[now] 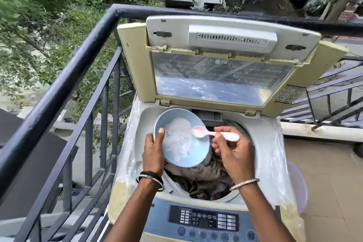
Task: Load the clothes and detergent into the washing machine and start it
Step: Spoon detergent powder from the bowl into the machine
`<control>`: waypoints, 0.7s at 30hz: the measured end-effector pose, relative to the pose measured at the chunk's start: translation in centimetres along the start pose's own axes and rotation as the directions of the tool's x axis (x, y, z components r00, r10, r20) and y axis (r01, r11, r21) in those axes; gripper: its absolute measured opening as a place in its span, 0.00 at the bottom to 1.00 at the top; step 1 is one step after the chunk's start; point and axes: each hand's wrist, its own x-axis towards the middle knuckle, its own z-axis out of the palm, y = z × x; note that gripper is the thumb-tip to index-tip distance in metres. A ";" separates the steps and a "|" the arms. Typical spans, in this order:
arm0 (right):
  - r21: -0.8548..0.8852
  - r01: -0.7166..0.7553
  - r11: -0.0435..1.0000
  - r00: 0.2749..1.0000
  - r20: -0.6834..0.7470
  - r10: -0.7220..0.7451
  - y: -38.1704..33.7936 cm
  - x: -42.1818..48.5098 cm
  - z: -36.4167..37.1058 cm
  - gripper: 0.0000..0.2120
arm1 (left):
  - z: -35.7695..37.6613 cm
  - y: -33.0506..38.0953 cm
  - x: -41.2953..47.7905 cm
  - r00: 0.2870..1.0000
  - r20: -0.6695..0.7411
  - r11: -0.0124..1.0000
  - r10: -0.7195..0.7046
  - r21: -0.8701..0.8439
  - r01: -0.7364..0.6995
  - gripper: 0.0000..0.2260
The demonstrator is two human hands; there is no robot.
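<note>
A top-loading washing machine (264, 143) stands in the corner of a balcony, its sides wrapped in clear plastic. A dark metal railing (64, 78) runs along the machine's left side and behind it. The machine's lid (224, 76) is folded up at the back, leaving the drum open. Inside the drum lies a heap of brown and dark clothes (204, 176), filling it to just under the opening. The control panel (204, 219) sits along the machine's near edge, below both forearms.

Over the left half of the drum opening a light blue bowl (198, 151) is tilted toward the camera. The left hand (154, 153) grips it at its left rim, with the thumb hooked over the edge into the bowl and the fingers hidden beneath. The right hand (235, 153) hovers over the right half of the opening, directly above the clothes, just beside the bowl. White detergent (177, 139) lies in a patch inside the bowl, next to the left thumb. A pink spoon (202, 132) is pinched by its handle between the right thumb and fingers, its scoop over the bowl's right rim at the powder's edge.
</note>
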 end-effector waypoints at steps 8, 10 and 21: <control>0.168 -0.030 0.985 0.999 -0.039 0.037 0.6 0.4 1.9 0.03 | 0.6 0.1 -0.1 0.997 -0.001 0.994 0.081 0.066 -0.081 0.19; 0.211 -0.040 0.977 0.998 -0.046 0.050 0.8 0.6 2.2 0.03 | 0.7 0.1 -0.1 0.996 0.005 0.992 0.088 0.087 -0.088 0.22; 0.489 -0.202 0.848 0.967 -0.038 0.253 2.1 2.2 2.0 0.06 | 0.7 0.0 1.5 0.996 0.019 0.996 -0.090 0.020 0.089 0.20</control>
